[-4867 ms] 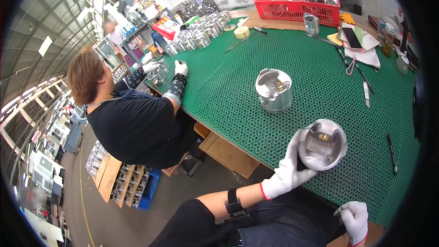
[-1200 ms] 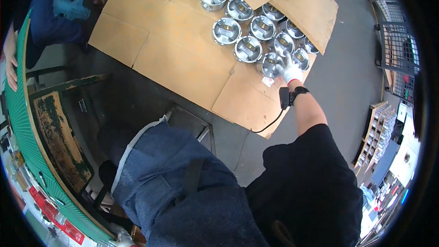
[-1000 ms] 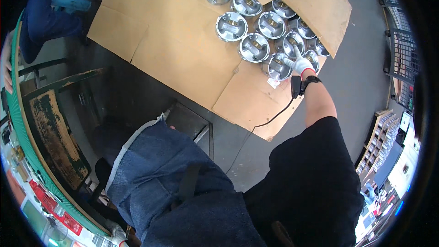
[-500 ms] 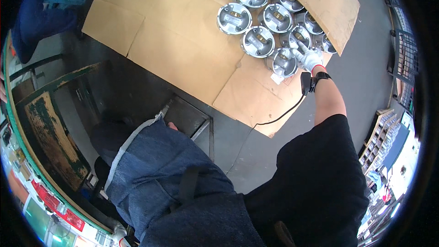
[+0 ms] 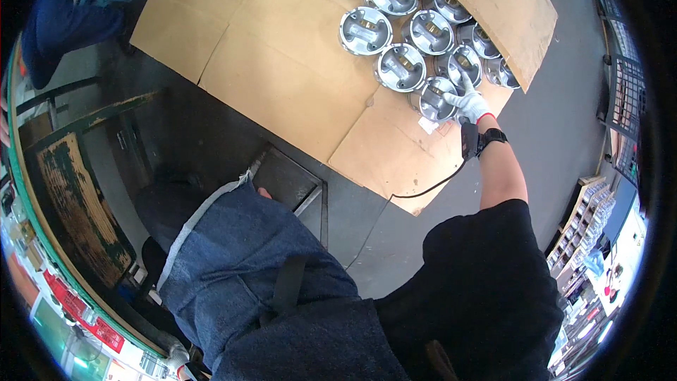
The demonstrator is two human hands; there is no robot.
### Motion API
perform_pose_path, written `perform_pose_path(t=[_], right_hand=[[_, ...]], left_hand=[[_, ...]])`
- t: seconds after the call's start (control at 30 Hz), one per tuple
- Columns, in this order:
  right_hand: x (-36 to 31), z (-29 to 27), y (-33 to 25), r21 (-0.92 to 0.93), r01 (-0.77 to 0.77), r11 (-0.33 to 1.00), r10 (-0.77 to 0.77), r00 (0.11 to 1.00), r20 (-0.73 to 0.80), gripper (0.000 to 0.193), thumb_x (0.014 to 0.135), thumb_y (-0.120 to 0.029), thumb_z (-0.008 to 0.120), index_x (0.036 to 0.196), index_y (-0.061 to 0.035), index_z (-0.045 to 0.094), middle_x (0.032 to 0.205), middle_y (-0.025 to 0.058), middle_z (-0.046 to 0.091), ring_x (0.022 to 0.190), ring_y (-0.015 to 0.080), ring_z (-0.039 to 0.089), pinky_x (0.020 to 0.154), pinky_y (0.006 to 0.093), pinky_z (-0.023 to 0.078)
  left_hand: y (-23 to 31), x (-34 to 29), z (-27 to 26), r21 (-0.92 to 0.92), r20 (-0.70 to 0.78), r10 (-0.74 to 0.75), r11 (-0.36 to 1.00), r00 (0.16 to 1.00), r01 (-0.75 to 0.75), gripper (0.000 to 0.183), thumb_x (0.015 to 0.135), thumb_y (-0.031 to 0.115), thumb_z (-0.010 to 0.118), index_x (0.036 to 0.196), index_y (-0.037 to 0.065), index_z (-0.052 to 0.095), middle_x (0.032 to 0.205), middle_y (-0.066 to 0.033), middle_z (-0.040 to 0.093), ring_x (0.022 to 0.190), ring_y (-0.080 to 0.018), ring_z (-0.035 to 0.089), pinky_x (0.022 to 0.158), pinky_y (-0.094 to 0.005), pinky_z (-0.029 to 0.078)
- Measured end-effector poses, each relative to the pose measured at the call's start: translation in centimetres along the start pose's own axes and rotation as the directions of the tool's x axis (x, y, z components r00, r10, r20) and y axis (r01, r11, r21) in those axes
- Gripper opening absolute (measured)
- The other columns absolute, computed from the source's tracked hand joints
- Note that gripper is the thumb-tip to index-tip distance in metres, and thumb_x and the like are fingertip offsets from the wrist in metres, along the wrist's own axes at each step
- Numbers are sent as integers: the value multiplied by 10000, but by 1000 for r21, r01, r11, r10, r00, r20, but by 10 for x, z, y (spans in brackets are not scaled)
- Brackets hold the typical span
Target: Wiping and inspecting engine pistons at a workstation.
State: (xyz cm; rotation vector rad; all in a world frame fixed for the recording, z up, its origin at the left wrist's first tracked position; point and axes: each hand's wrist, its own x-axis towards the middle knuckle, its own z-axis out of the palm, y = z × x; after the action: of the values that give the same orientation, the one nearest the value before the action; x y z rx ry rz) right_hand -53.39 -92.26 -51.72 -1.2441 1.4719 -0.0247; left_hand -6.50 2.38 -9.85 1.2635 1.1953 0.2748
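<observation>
My right hand [image 5: 467,104], in a white glove with a red cuff, is at the nearest metal piston [image 5: 431,102]. Its thumb reaches over that piston's rim, and the other fingers are at the outer side, partly hidden. Just beyond the fingers sits another piston [image 5: 451,67]. Several silver pistons stand close together with their hollow ends up, among them one on the left [image 5: 365,31] and one in front [image 5: 400,68]. At the lower left rim, part of my gloved left hand [image 5: 176,358] shows by the green-edged bench; its fingers are not clear.
Flat brown cardboard [image 5: 282,77] lies under the pistons, and a raised flap [image 5: 504,14] covers some at the back right. A black cable [image 5: 430,189] trails from my right wrist device [image 5: 470,141]. A worn board [image 5: 81,204] stands at left. Another person's dark blue sleeve [image 5: 67,35] is at upper left.
My right hand has moved slightly nearer and left, from between the pistons onto the nearest one, with the thumb now over its rim. The view has shifted a little.
</observation>
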Motion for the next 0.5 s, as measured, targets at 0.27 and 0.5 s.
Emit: perform_pose_path(t=[0.27, 0.5], right_hand=[[-26, 46, -34, -508, -183, 842, -57, 906, -420, 1067, 637, -393, 853, 1487, -139, 261, 1249, 204, 588, 1101, 353, 600, 910, 398, 496], [-48, 56, -32, -518, -13, 855, -244, 872, -425, 742, 727, -472, 724, 1335, -151, 446, 1182, 210, 620, 1084, 387, 598, 892, 479, 473]], left_hand=[[7, 6, 10, 13, 11, -10, 1000, 1000, 10, 659, 826, 520, 638, 1269, 39, 557, 1287, -133, 589, 1177, -296, 538, 1042, -410, 395], [10, 19, 7, -28, 47, -50, 998, 998, 52, 659, 823, 527, 637, 1270, 50, 562, 1291, -125, 590, 1184, -289, 535, 1046, -407, 389]])
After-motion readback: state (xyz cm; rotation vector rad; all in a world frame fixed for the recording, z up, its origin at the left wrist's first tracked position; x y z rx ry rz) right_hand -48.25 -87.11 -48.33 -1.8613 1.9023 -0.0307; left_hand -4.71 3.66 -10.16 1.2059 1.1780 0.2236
